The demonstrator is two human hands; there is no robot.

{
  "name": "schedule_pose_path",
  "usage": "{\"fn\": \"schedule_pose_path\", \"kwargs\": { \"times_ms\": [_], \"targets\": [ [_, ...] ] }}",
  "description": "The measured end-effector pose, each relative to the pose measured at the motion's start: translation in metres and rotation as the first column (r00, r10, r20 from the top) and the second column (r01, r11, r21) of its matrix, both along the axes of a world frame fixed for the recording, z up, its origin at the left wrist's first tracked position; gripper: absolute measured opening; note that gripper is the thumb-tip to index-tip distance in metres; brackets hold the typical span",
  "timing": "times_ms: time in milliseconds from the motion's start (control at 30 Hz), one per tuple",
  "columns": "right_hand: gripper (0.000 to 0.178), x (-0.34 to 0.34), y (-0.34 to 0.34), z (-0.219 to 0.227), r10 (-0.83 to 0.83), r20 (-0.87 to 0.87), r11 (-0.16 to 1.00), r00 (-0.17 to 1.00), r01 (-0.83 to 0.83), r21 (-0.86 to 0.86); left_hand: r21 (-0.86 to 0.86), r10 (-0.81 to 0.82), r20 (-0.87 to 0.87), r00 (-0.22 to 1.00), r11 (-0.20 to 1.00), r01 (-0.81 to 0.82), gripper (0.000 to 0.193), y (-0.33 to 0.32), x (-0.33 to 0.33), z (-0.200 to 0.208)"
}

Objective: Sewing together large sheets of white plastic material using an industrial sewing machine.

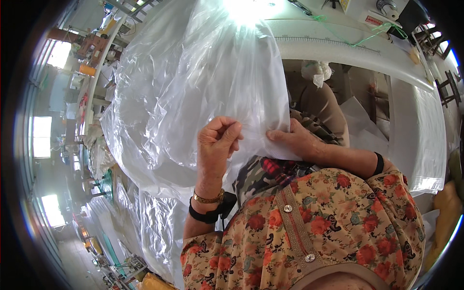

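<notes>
**Across the lap, film edge worked by two hands**

From the table down to the lap (253, 178), a broad film (159, 92), clear and crumpled, fills the middle of the view. It billows out to the person's left, and its near edge lies between and around the hands. Beyond it stands the white table (299, 28), with a glare where the film meets it and a ruled scale (338, 44) near its front. Off to the right, well apart from the hands, a second sheet (418, 135) hangs down.

At the near edge, the right hand (300, 141) grips the film, fingers laid over it. The left hand (220, 137) is raised just beside, fingers curled and thumb against the forefinger; whether film is caught in that pinch, I cannot tell. Smallest of all, a green string (386, 26) trails over the table's far right.

The step in hand looks like parting or straightening the film's edge. Any onward move calls for a sure right grip, a light left pinch and slack enough to spare the film from tearing.
</notes>
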State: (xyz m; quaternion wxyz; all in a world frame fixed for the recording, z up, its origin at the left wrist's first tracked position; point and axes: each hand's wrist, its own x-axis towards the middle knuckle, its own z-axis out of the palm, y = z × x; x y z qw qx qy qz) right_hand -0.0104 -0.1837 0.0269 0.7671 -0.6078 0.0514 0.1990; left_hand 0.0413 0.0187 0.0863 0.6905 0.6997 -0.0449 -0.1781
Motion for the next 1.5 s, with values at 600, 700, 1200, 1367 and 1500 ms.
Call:
{"fn": "schedule_pose_path", "kwargs": {
  "times_ms": [600,700,1200,1367,1500],
  "targets": [
    [0.017,-0.027,0.011,0.012,0.401,0.598,0.797,0.694,0.057,-0.601,0.63,-0.469,0.552,0.689,0.777,0.024,0.009,-0.033,-0.023,0.014],
    [0.018,-0.024,0.013,0.014,0.496,0.605,0.758,0.623,0.03,-0.652,0.607,-0.426,0.544,0.723,0.795,0.012,0.01,-0.031,-0.025,0.007],
    [0.024,0.092,0.005,-0.025,-0.282,0.563,0.884,0.777,0.439,-0.163,0.562,-0.315,0.721,0.617,0.786,-0.257,0.006,-0.005,-0.005,0.043],
    [0.032,0.107,0.079,0.001,0.353,0.758,0.917,0.549,-0.041,-0.397,0.702,-0.571,0.666,0.48,0.697,-0.143,0.005,-0.019,-0.009,0.083],
    [0.032,0.113,0.064,-0.023,0.377,0.809,0.917,0.45,-0.058,-0.394,0.816,-0.713,0.531,0.457,0.576,-0.05,0.009,-0.024,-0.014,0.052]
  ]
}}
